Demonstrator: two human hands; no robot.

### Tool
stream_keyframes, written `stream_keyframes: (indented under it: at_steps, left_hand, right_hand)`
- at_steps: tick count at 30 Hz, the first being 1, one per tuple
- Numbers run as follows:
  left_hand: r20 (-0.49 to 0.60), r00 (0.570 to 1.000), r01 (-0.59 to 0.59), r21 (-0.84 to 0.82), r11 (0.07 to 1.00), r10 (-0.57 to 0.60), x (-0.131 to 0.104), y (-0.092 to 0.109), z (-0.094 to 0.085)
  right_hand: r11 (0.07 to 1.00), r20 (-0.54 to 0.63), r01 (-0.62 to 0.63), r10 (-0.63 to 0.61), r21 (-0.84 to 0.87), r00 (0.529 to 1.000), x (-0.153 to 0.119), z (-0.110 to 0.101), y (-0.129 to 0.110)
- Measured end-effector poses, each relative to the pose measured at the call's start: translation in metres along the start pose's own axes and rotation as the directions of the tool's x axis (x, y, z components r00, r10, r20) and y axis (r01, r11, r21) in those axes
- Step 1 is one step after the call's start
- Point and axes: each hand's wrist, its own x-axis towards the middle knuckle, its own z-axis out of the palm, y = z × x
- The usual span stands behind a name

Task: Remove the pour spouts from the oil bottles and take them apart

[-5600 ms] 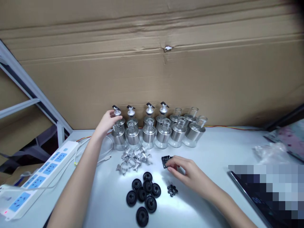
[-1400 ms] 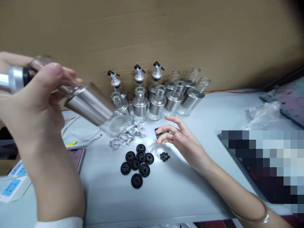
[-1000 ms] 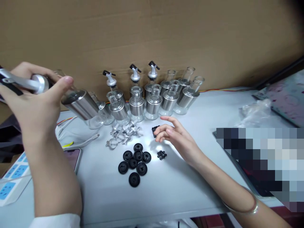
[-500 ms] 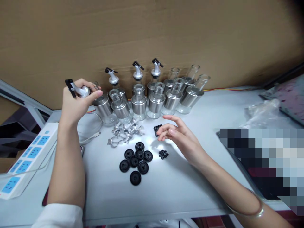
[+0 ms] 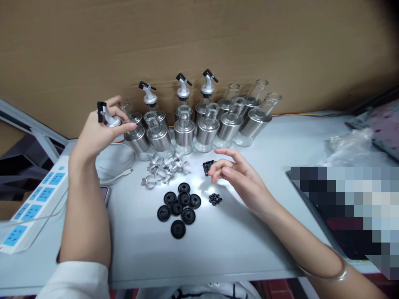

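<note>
My left hand (image 5: 98,131) is at the left end of the bottle rows, with a silver pourer spout (image 5: 112,120) with a black lever lodged between thumb and fingers. Its lower part is hidden by the hand. The thumb tip is over the shoulder of a glass bottle with a steel band (image 5: 139,143); whether they touch, I cannot tell. My right hand (image 5: 241,178) hovers above the table, fingers loosely bent and apart, nothing visible in them. Close to its fingertips lies a cluster of small black parts (image 5: 207,167); small black rings (image 5: 215,199) lie below it.
Bottles stand in two rows, three at the back topped with pourers (image 5: 150,99). Silver parts (image 5: 166,170) and round black discs (image 5: 176,207) are heaped in front. A power strip (image 5: 34,203) and cable are at left, a plastic bag (image 5: 350,147) at right.
My left hand's fingers have spread a little, and the pourer has shifted right and turned more upright. My right hand stays nearly in place. The whole view has shifted slightly.
</note>
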Motion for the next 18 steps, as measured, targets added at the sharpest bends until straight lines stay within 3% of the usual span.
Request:
stream_keyframes:
  at_steps: [4, 7, 12, 15, 18]
  left_hand:
    - [0.141, 0.987, 0.061, 0.091, 0.994, -0.073, 0.001, -0.002, -0.002]
    - [0.179, 0.98, 0.096, -0.059, 0.994, -0.084, 0.002, -0.003, -0.002]
    - [0.166, 0.953, 0.29, -0.254, 0.923, -0.254, 0.002, -0.003, 0.0]
    - [0.135, 0.976, 0.2, -0.227, 0.953, -0.173, -0.001, 0.004, -0.001]
    - [0.017, 1.0, 0.026, -0.233, 0.972, -0.022, -0.007, 0.027, -0.006]
  right_hand:
    - [1.0, -0.018, -0.008, 0.008, -0.002, 1.0, 0.001, -0.001, 0.002]
    - [1.0, -0.003, 0.001, -0.001, 0.003, 1.0, 0.002, -0.002, 0.005]
    - [1.0, -0.019, 0.017, -0.018, -0.009, 1.0, 0.002, -0.002, 0.005]
    - [0.999, -0.092, 0.047, -0.049, -0.021, 0.995, 0.003, -0.002, 0.003]
    - [0.995, -0.173, 0.09, -0.094, -0.03, 0.98, 0.004, -0.002, 0.001]
